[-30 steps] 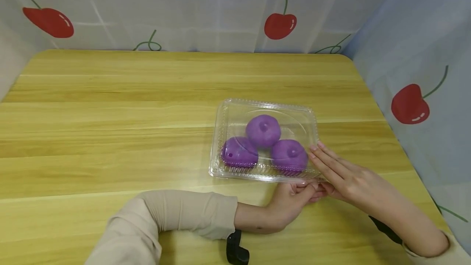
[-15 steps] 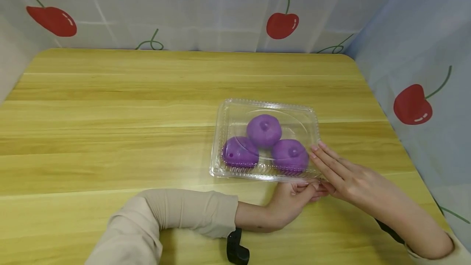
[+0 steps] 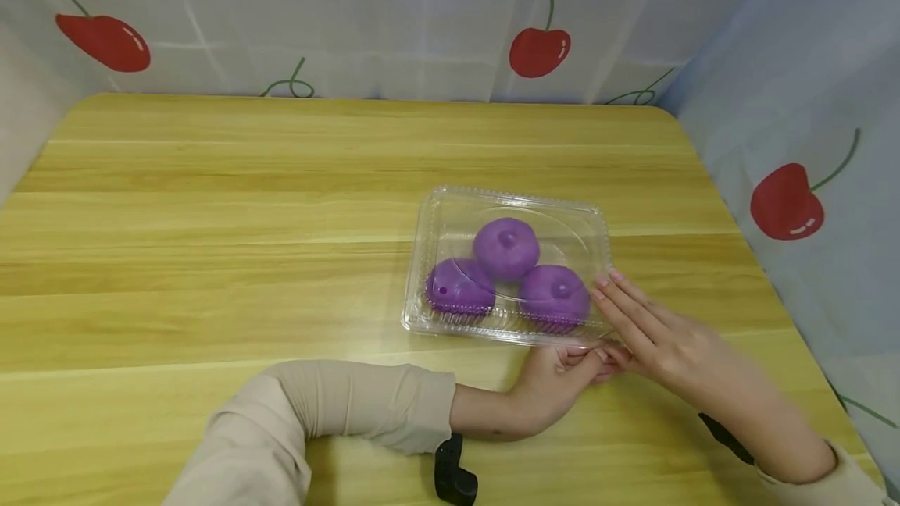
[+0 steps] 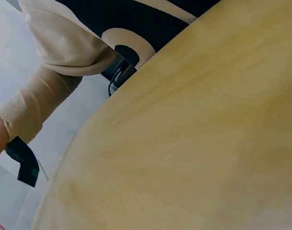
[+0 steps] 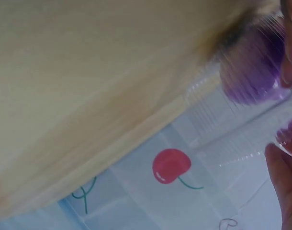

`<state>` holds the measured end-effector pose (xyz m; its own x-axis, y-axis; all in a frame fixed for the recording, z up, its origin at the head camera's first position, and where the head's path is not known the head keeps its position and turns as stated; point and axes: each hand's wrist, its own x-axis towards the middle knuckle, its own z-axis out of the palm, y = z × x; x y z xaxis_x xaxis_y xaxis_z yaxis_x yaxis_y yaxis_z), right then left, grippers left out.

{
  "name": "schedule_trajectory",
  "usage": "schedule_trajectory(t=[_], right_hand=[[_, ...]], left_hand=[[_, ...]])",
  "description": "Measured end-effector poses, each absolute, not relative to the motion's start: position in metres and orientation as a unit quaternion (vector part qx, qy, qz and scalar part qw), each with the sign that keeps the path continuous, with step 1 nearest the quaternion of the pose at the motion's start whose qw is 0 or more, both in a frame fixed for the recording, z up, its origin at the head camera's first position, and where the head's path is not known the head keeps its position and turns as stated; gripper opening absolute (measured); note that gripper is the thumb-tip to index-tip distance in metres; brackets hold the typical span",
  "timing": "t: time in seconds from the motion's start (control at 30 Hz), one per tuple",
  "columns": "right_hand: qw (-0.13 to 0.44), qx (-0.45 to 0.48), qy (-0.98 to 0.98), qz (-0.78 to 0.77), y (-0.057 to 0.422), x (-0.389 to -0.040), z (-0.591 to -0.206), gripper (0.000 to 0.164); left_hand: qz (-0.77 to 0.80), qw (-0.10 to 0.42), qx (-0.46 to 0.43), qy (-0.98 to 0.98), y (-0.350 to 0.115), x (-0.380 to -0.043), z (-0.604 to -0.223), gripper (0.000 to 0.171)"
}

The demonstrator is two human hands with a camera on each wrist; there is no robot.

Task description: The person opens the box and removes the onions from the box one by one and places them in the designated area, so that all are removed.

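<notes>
A clear plastic clamshell box (image 3: 520, 201) with a ribbed edge holds three round, purple, bun-like pieces (image 3: 506, 248), two of them with a small knob on top. Its lid lies over them. At the near right corner, my left hand (image 3: 551, 393) pinches the rim with thumb and curled fingers. My right hand (image 3: 675, 342) grips the same corner from the right, its fingers lying straight along the right edge. In the right wrist view, fingertips (image 5: 290, 52) lie against the box wall beside a purple piece. The left wrist view does not show the left hand's hold.
The box is over a wooden table (image 3: 211, 256). A curtain with printed cherries (image 3: 422, 22) hangs behind and to the right. Black wrist straps (image 3: 453, 475) show at the forearms.
Both hands keep their place at the box's near right corner. The box and the purple pieces shift only very slightly in view.
</notes>
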<state>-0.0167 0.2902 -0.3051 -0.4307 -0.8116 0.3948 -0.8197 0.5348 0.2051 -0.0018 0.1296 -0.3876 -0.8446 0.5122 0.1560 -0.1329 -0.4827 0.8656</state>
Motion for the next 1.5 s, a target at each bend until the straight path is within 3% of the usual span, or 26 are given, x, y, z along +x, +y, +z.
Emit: schedule_trajectory(t=[0.7,1.0,1.27,1.4,1.5], right_hand=[[0.276,0.448,-0.848,0.065,0.282,-0.016,-0.310,0.049],[0.179,0.418,-0.890,0.026,0.282,-0.010,-0.309,0.056],[0.277,0.403,-0.871,0.045,0.274,-0.011,-0.317,0.048],[0.364,0.370,-0.851,0.075,0.274,-0.016,-0.314,0.038],[0.394,0.356,-0.842,0.100,0.278,-0.019,-0.306,0.035]], left_hand=[[0.847,0.207,0.174,0.458,0.126,-0.003,-0.385,0.026],[0.853,0.217,0.161,0.446,0.125,-0.004,-0.385,0.025],[0.851,0.207,0.165,0.454,0.125,-0.005,-0.385,0.025],[0.846,0.233,0.184,0.442,0.125,-0.003,-0.387,0.027],[0.845,0.259,0.192,0.427,0.126,0.000,-0.387,0.028]])
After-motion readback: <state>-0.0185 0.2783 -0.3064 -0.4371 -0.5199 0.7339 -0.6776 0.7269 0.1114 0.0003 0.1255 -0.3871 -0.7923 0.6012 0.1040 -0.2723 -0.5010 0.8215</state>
